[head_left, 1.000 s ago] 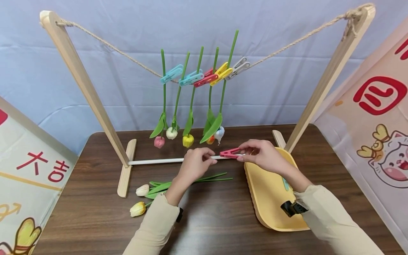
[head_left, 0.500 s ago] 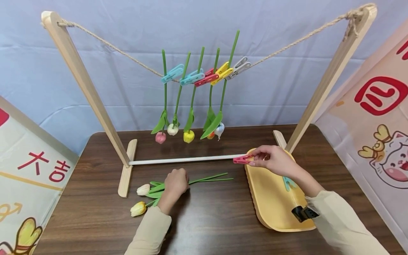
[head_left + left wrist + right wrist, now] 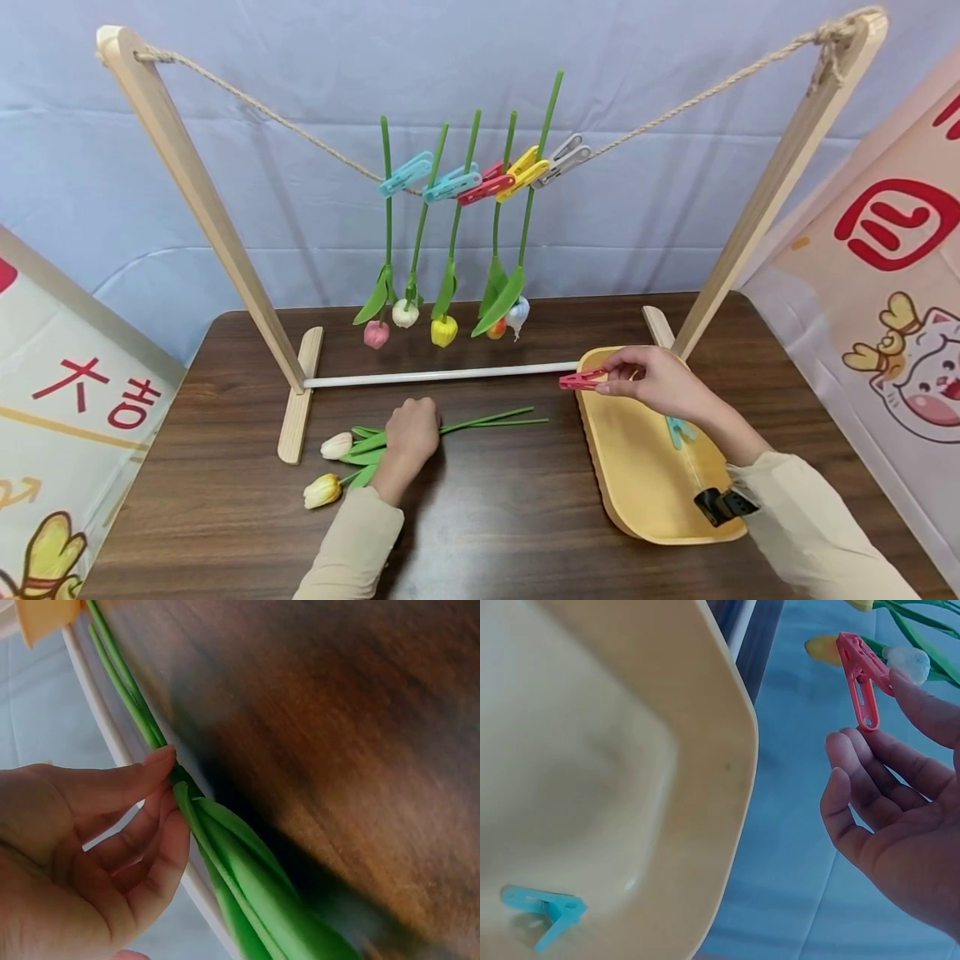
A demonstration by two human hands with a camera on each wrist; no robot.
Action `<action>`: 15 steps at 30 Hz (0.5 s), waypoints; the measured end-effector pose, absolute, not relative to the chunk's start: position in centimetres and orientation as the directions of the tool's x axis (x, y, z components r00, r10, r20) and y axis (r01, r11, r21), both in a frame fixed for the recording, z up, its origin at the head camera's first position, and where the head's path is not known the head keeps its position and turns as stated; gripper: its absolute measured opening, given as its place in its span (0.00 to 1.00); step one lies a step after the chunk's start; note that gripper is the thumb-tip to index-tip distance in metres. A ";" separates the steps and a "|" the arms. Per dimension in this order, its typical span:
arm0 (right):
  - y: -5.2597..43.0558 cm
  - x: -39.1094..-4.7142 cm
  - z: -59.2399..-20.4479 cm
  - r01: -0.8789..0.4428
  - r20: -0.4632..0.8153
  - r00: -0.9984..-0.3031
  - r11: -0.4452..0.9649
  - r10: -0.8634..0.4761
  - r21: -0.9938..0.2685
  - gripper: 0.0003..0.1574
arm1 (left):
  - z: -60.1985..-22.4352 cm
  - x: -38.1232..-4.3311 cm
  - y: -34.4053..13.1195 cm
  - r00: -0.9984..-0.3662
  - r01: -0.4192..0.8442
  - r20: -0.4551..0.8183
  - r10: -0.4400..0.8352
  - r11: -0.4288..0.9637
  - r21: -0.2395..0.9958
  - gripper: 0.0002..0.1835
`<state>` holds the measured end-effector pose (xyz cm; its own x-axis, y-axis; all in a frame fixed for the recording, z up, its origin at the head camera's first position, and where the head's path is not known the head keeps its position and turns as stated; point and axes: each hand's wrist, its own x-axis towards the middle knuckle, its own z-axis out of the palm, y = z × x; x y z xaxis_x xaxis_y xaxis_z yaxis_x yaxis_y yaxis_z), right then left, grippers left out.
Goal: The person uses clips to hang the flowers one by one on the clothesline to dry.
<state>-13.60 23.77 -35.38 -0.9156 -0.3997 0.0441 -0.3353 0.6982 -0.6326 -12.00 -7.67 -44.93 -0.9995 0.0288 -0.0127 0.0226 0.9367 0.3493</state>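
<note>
My right hand (image 3: 654, 382) pinches a red clothespin (image 3: 581, 380) between thumb and fingertips, over the far-left rim of the yellow tray. In the right wrist view the same red clothespin (image 3: 862, 679) has its handles between thumb and fingers. On the table lie two artificial tulips, one pale cream (image 3: 337, 446) and one yellow (image 3: 323, 491), side by side with green leaves. My left hand (image 3: 412, 433) is over their stems. The left wrist view shows that left hand (image 3: 112, 847) pinching the green stems (image 3: 135, 701) just beside the leaves; whether it grips one or both is unclear.
A wooden stand (image 3: 198, 200) carries a sagging rope (image 3: 262, 108) with several clothespins holding tulips head down. A white rod (image 3: 450, 375) joins its feet. The yellow tray (image 3: 637, 492) at right holds a light blue clothespin (image 3: 679, 431).
My left hand has moved down and left from beside the clothespin onto the tulip stems. My right hand has shifted right with the red clothespin, over the tray's rim.
</note>
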 end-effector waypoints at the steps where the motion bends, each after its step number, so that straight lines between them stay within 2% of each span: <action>1: 23.8 -13.6 -35.4 -0.333 0.039 -0.915 0.697 -0.402 -0.635 0.11 | -44.9 -12.0 -7.8 -0.999 0.030 -0.018 0.038 0.936 0.350 0.14; 7: 24.2 -13.7 -35.6 -0.327 0.014 -0.908 0.689 -0.418 -0.647 0.10 | -43.9 -11.7 -8.4 -0.992 0.104 -0.030 0.122 0.932 0.346 0.16; 15: 24.4 -13.6 -35.5 -0.311 -0.010 -0.907 0.685 -0.420 -0.659 0.10 | -40.4 -12.0 -9.4 -0.970 0.214 -0.026 0.243 0.896 0.390 0.10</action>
<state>-13.61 24.37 -35.48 -0.9073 -0.4205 -0.0097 -0.3106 0.6853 -0.6587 -12.02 -9.42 -40.37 -0.9696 0.2433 -0.0261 0.2142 0.8956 0.3899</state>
